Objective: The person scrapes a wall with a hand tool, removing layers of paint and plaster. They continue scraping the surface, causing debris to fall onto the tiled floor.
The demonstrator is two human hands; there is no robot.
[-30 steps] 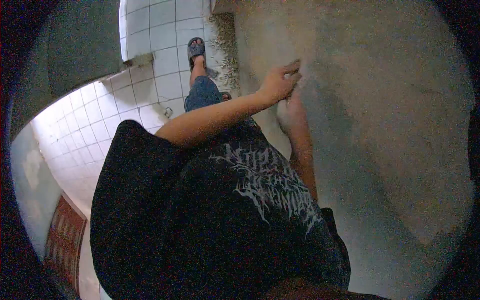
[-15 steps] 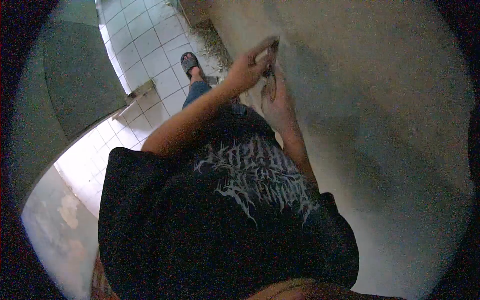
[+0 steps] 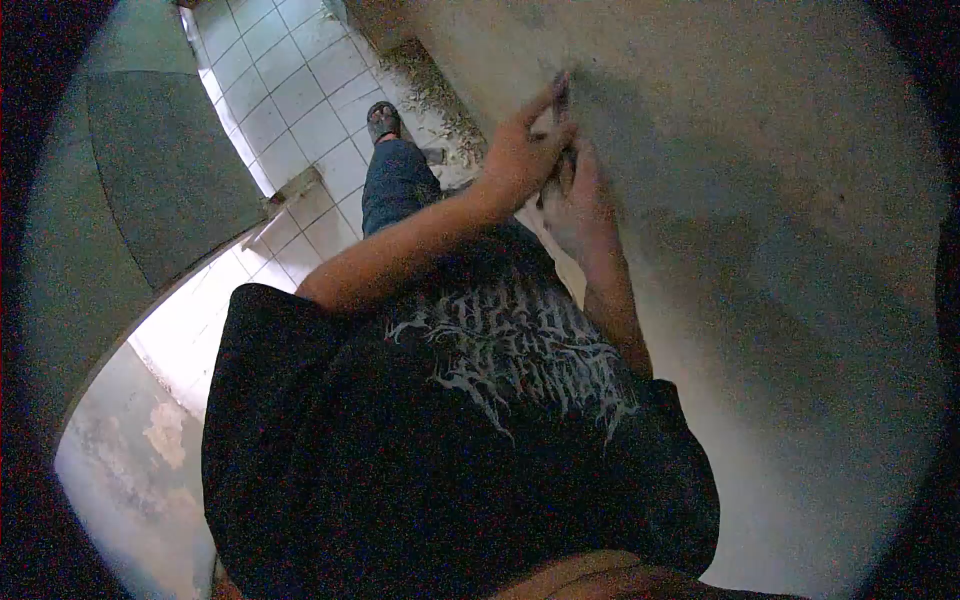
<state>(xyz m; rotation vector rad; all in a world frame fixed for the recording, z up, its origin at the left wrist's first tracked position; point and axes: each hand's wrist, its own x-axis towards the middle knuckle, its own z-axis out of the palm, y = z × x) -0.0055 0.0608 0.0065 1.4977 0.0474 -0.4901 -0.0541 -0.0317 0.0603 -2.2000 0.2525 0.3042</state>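
My left hand (image 3: 522,158) is raised in front of me near the wall, its fingers pinched around a small dark object (image 3: 562,98). The kind of object cannot be made out in the dim, grainy picture. Close against it, my right hand (image 3: 585,195) is curled with its fingers bent towards the left hand. The two hands meet, and whatever lies between the right fingers is hidden.
A bare, stained wall (image 3: 800,130) rises close on the right. Pale shavings or debris (image 3: 435,90) lie along its foot. White floor tiles (image 3: 300,65) carry my sandalled foot (image 3: 382,122). A dark greenish panel (image 3: 170,160) stands to the left.
Both hands have shifted slightly right and remain together. The left fingers and the dark object have changed angle a little. More of my trouser leg shows.
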